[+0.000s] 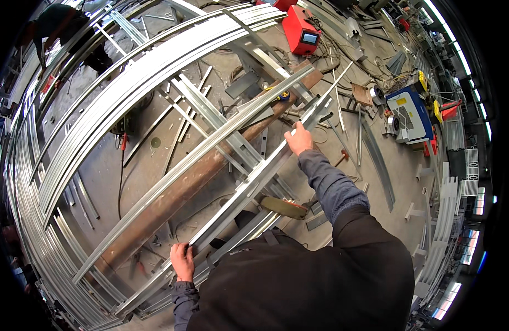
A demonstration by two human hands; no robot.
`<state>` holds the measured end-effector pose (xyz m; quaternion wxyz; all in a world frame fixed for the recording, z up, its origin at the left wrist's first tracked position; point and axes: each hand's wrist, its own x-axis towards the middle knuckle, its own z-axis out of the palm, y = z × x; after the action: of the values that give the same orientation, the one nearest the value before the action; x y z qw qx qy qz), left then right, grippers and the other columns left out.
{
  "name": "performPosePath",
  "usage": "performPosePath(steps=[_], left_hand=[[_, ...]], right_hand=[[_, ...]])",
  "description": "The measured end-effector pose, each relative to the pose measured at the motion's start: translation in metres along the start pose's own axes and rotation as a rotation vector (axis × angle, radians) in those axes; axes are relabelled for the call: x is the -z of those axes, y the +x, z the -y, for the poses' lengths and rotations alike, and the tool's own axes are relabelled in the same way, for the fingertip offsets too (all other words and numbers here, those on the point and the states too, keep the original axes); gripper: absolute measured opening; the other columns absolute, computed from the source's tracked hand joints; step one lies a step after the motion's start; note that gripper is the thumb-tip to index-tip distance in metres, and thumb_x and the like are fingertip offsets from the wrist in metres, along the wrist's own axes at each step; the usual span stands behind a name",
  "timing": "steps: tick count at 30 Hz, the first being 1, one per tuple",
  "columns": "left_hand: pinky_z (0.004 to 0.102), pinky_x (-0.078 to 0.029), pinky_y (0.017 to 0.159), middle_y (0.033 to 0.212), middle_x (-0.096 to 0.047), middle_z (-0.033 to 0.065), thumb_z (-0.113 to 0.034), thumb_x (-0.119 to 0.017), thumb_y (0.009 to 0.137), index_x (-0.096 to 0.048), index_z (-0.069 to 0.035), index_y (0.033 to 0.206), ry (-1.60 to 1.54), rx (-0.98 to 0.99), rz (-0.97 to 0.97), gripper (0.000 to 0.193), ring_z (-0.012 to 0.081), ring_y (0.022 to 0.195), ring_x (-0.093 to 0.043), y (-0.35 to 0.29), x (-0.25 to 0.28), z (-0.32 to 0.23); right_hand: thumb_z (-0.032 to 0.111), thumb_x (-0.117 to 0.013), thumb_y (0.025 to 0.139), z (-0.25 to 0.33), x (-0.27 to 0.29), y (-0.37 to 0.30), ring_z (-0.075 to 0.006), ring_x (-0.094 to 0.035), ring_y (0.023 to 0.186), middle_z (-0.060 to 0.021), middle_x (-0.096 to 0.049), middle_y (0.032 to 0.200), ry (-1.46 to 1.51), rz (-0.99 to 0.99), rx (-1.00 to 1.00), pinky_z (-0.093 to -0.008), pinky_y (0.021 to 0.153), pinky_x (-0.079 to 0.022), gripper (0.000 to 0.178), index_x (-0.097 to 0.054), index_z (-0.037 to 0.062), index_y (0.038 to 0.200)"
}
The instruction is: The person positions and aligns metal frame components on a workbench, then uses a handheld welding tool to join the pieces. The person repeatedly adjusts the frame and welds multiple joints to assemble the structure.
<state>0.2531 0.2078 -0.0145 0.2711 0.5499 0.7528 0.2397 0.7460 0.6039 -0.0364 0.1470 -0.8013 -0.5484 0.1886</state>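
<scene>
I hold a long shiny metal profile [254, 179] that runs diagonally from lower left to upper right. My left hand [182, 261] grips its near end at the lower middle. My right hand [299, 139] grips it farther along, arm stretched out in a grey sleeve. A rusty brown pipe [177, 193] lies just to the left of the profile, parallel to it. A second metal profile [171, 174] rests along the pipe's other side. All of them cross over a galvanised steel frame [210, 118] on the concrete floor.
Stacks of long curved metal profiles [28, 209] fill the left side. A red welding machine [301, 32] stands at the top, a blue and white machine [412, 113] at the right. Another person [64, 30] bends over at the upper left. Metal offcuts litter the floor.
</scene>
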Motion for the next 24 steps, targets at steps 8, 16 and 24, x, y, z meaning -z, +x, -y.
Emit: performPosePath(steps=[8,16,24], left_hand=[[0.0458,-0.049,0.089,0.103,-0.069,0.0097,-0.011,-0.081,0.088,-0.075,-0.009,0.103,0.246,-0.082,-0.054,0.016,0.0348,0.101,-0.061,0.011,0.006,-0.011],[0.0457,-0.050,0.091,0.104,-0.068,0.0100,-0.012,-0.086,0.085,-0.076,-0.009,0.107,0.144,0.023,0.008,0.025,0.0343,0.102,-0.061,0.013,0.001,0.002],[0.0497,-0.049,0.103,0.124,-0.068,0.0125,-0.020,-0.093,0.075,-0.071,-0.008,0.126,0.220,0.054,-0.064,0.056,0.0374,0.119,-0.062,0.006,0.003,-0.026]], right_hand=[[0.041,-0.073,0.091,0.005,-0.013,-0.004,-0.0508,-0.073,0.104,-0.0283,-0.077,0.107,0.004,0.030,-0.009,-0.0568,0.092,-0.057,0.051,-0.061,0.0095,0.130],[0.052,-0.074,0.096,-0.009,-0.011,-0.004,-0.0480,-0.075,0.102,-0.0258,-0.078,0.100,0.037,0.051,0.005,-0.0546,0.091,-0.058,0.056,-0.065,0.0101,0.132],[0.035,-0.074,0.100,0.081,0.002,0.113,-0.0357,-0.073,0.088,-0.0192,-0.075,0.097,0.221,-0.053,0.436,-0.0456,0.082,-0.057,0.042,-0.069,0.0076,0.132]])
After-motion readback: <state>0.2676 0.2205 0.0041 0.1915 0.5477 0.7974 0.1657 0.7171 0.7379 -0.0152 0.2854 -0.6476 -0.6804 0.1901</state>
